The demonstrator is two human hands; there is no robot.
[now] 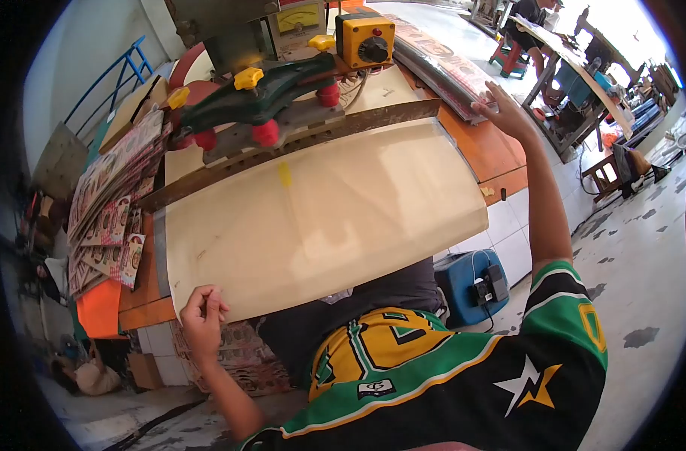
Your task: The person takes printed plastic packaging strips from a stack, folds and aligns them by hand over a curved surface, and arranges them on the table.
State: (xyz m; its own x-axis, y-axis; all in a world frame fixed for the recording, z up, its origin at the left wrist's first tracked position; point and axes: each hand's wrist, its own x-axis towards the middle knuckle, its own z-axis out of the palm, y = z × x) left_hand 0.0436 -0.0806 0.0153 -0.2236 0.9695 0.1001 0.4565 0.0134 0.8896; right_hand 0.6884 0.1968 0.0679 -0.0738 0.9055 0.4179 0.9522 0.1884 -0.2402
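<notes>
A wide, thin beige sheet [335, 218], smooth and slightly glossy, lies over the work surface, its near edge overhanging towards my lap. My left hand [204, 317] is closed on its near left corner, thumb and fingers pinched together. Far to the right, my right hand [506, 114] has its fingers apart and holds nothing. It is at the near end of a stack of printed plastic sheets [440, 64]; I cannot tell if it touches them. Along the sheet's far edge runs a long metal bar [373, 119], beneath a machine's dark green arm [264, 90].
Yellow knobs [248, 78] and red fittings [266, 132] sit on the machine, beside a yellow control box [365, 41] with a black dial. Printed packets [106, 218] are piled at left. A blue container [470, 289] stands on the floor at right. Another person [533, 22] sits farther back.
</notes>
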